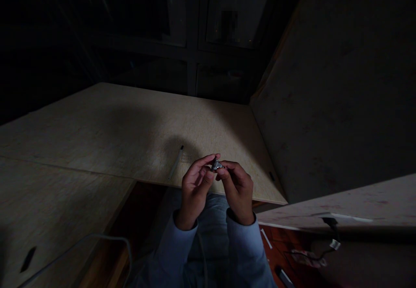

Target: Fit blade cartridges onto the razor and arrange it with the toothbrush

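My left hand (195, 188) and my right hand (236, 188) meet over the near edge of a pale plywood board (130, 136). Both pinch a small dark metal part (216, 164) between thumb and fingertips; I cannot make out what the part is. Light blue sleeves cover both wrists. A pencil (176, 162) lies on the board just left of my hands, pointing away from me.
A second plywood panel (341, 84) stands upright on the right. Another board (48, 201) lies at the lower left with a cable (97, 238) across it. A black-tipped cable (331, 231) hangs at the lower right. Dark windows fill the back.
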A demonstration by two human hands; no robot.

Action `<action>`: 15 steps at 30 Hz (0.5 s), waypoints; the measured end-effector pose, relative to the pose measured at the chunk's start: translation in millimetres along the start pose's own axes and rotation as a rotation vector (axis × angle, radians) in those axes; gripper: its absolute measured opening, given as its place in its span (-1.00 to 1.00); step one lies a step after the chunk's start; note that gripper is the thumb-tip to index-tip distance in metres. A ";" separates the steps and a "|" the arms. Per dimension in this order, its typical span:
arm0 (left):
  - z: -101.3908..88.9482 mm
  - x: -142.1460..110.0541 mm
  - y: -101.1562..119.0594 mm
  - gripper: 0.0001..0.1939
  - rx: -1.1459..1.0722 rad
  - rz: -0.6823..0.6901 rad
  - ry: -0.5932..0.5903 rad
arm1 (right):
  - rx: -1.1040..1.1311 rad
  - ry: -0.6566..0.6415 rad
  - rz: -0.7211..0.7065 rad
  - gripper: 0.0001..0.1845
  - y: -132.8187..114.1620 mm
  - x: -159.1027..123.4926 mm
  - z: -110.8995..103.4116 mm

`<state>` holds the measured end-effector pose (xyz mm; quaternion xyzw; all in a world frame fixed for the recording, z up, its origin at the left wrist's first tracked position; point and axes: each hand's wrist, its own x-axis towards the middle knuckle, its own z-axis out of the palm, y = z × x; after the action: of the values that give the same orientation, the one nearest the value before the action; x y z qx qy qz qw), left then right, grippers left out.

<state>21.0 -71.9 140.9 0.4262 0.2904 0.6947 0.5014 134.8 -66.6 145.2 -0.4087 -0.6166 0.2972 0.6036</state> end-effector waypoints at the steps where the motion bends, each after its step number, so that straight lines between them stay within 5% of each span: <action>1: 0.5 -0.2 0.0 -0.63 -0.009 -0.004 0.006 | 0.002 -0.002 0.001 -0.88 -0.3 0.1 0.0; 15: 10.7 -5.5 -4.4 -0.67 -0.080 0.056 0.128 | -0.015 0.024 -0.006 -0.86 1.1 -1.7 -0.3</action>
<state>33.2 -75.9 140.6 0.3686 0.2820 0.7454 0.4786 135.1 -67.6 143.4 -0.4152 -0.6127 0.2858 0.6087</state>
